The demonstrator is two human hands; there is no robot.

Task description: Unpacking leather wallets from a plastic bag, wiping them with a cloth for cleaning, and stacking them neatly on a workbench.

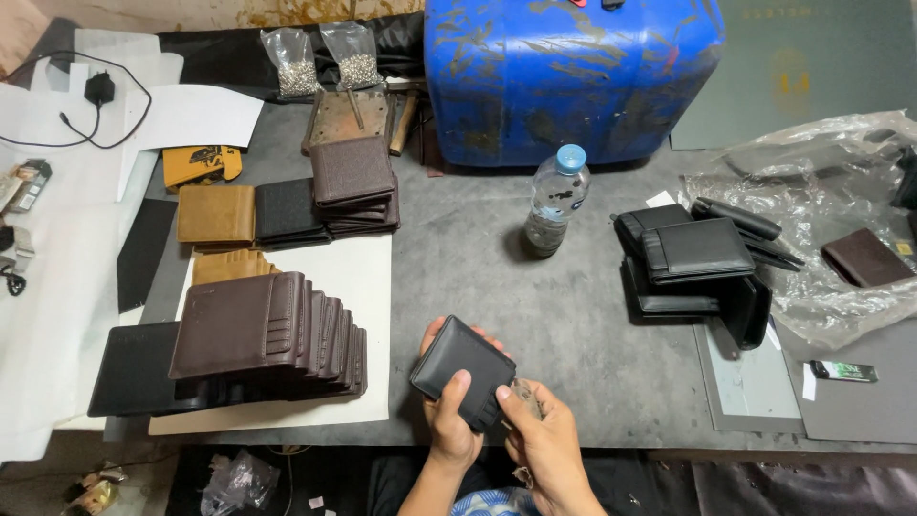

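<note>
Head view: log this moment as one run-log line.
left hand: holds black wallet | right hand: pinches wallet's lower corner | left: brown wallet stack | right: black wallet pile | behind: water bottle

This is a small workshop where leather wallets get made. The grey worktop holds a fanned row of dark brown leather wallets, short stacks of tan, black and brown wallets and a pile of black leather wallets. Two clear plastic bags of small silver metal bits lie at the back, beside a scuffed big blue plastic drum
</note>
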